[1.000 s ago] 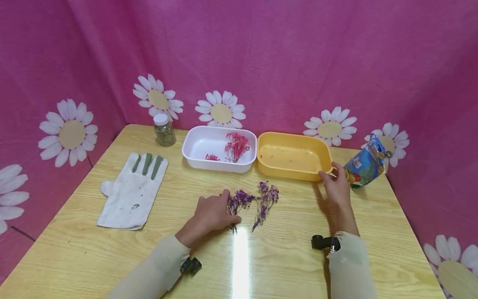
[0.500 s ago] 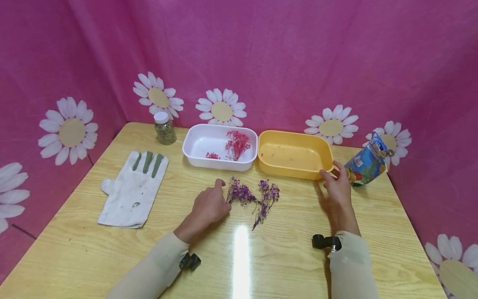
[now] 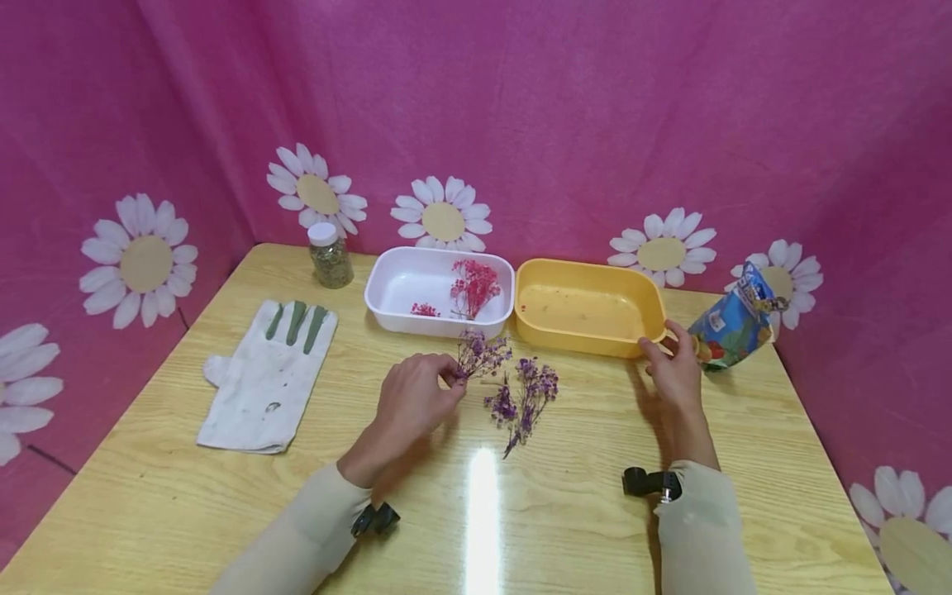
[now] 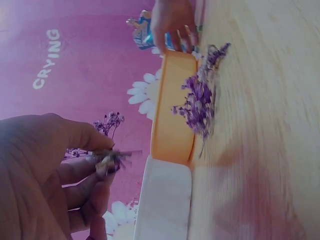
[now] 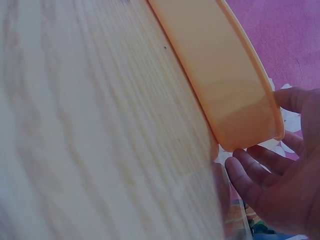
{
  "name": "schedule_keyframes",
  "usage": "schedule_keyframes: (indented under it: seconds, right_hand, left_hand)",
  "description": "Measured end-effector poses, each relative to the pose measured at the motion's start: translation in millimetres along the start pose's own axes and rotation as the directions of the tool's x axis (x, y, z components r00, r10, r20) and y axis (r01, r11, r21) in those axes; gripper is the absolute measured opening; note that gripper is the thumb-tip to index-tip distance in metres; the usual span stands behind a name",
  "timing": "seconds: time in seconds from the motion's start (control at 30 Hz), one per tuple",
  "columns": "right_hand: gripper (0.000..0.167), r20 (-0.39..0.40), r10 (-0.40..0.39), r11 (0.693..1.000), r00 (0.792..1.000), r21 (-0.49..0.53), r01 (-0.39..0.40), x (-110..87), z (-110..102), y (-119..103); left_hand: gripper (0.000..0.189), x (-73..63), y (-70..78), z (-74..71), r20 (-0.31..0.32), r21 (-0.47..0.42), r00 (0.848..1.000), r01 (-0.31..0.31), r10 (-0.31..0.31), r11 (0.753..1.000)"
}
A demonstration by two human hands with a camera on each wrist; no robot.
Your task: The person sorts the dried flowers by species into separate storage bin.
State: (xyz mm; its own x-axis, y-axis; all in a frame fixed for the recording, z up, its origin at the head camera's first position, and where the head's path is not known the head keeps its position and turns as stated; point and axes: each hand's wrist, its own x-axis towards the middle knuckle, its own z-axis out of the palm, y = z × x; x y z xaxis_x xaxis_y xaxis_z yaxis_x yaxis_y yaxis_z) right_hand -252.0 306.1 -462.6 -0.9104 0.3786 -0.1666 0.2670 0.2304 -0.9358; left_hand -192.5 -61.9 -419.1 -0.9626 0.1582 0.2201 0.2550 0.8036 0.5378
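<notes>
In the head view my left hand (image 3: 420,397) pinches a sprig of purple dried flowers (image 3: 482,354) by its stems, blossoms pointing away from me. Its cut stem ends (image 4: 112,162) stick out between thumb and fingers in the left wrist view. More purple dried flowers (image 3: 526,401) lie on the table just right of that hand. My right hand (image 3: 675,376) holds the front right corner of a yellow plastic tub (image 3: 580,340). In the right wrist view, the thumb rests at the tub's rim and the other fingers are around its end wall (image 5: 250,127).
A white tub (image 3: 431,326) with pink dried flowers (image 3: 474,287) adjoins the yellow one. Behind my right hand leans a blue printed bag (image 3: 732,326). On the left lie a white cloth glove (image 3: 256,397) with green fingers and a lidded jar (image 3: 330,263). A pink curtain encloses the table.
My left hand drew back slightly left, separated a purple sprig from the others and lifted it toward the white tub. The right hand has stayed on the yellow tub's corner.
</notes>
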Motion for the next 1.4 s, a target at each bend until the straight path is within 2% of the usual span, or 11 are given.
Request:
schedule_keyframes:
  seconds: [0.1,0.23,0.33,0.43,0.53,0.73,0.93,1.07,1.4]
  right_hand:
    - [0.065,0.003,0.003,1.000,1.000,-0.004,-0.003,-0.6,-0.4,0.1]
    - [0.065,0.009,0.015,1.000,1.000,0.002,-0.015,-0.7,-0.8,0.6]
    - [0.066,0.009,0.016,1.000,1.000,0.006,-0.016,0.0,-1.2,1.4]
    - [0.066,0.010,0.018,1.000,1.000,0.006,-0.018,0.8,-1.7,2.6]
    - [0.065,0.002,0.021,1.000,1.000,0.009,-0.021,1.1,-2.1,3.4]
    - [0.067,0.010,0.025,1.000,1.000,0.005,-0.025,0.6,1.1,0.8]
    - [0.064,-0.004,0.024,1.000,1.000,0.004,-0.024,0.1,-1.4,1.2]
    - [0.064,-0.014,0.020,1.000,1.000,0.005,-0.020,0.5,-3.0,2.5]
    - [0.063,-0.018,-0.003,1.000,1.000,0.009,0.004,2.0,-2.4,4.6]
  left_hand:
    - [0.005,-0.4,2.6,-0.6,0.038,-0.079,0.999,0.018,-0.015,0.997]
    - [0.011,1.0,5.1,2.6,0.075,-0.192,0.997,0.039,-0.025,0.981]
    - [0.016,4.2,7.7,6.1,0.101,-0.278,0.994,0.067,-0.040,0.958]
    - [0.025,9.5,11.1,10.0,0.141,-0.349,0.987,0.123,-0.077,0.929]
    - [0.031,17.0,15.0,14.7,0.171,-0.386,0.981,0.154,-0.094,0.909]
    - [0.025,34.9,22.6,25.5,0.145,-0.387,0.986,0.130,-0.079,0.913]
    - [0.027,55.4,33.5,41.6,0.166,-0.387,0.982,0.152,-0.094,0.909]
    - [0.027,74.2,40.4,49.6,0.148,-0.374,0.983,0.156,-0.107,0.914]
    - [0.020,113.4,61.4,62.0,0.097,-0.278,0.981,0.187,-0.166,0.942]
